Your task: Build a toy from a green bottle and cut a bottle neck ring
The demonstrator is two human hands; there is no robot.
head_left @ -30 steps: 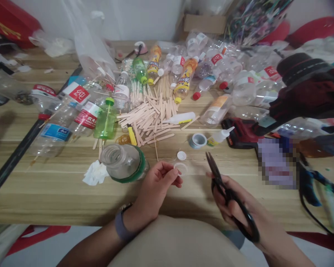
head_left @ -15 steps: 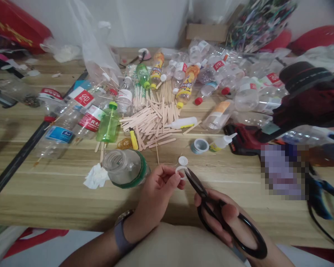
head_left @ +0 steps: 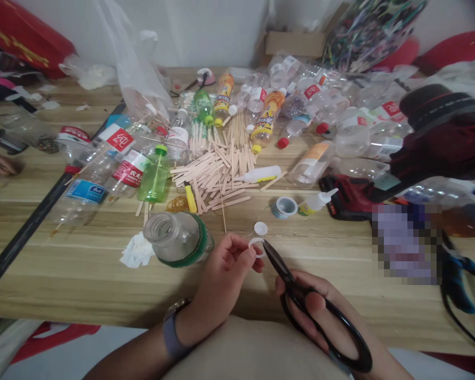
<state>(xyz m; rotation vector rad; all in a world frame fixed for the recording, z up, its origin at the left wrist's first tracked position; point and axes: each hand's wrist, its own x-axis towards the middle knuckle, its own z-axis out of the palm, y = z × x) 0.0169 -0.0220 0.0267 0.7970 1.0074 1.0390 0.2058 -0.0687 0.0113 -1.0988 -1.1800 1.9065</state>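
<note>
Between the thumb and fingers of my left hand (head_left: pixel 231 269) is a thin white plastic ring (head_left: pixel 257 240). My right hand (head_left: pixel 309 306) grips black-handled scissors (head_left: pixel 279 261), their tips touching or very close to the ring's right side; I cannot tell whether they cut into it. Just beyond the ring lies a white bottle cap (head_left: pixel 260 228). Left of my left hand, a cut clear bottle top with a green band (head_left: pixel 178 238) lies tilted on the wooden table (head_left: pixel 103 285). A crumpled white tissue (head_left: pixel 136 250) is beside it.
Wooden sticks (head_left: pixel 221 174) are heaped in the middle, with a glue bottle (head_left: pixel 261 174) on them. Plastic bottles (head_left: pixel 311 100) crowd the back right. A red and black power tool (head_left: pixel 427 142) stands at right. Another person's hand (head_left: pixel 0 162) shows at far left.
The scissors' handles have swung slightly left and their blades look closer together. My left hand keeps its hold on the ring. Another person's hand has come into view at far left.
</note>
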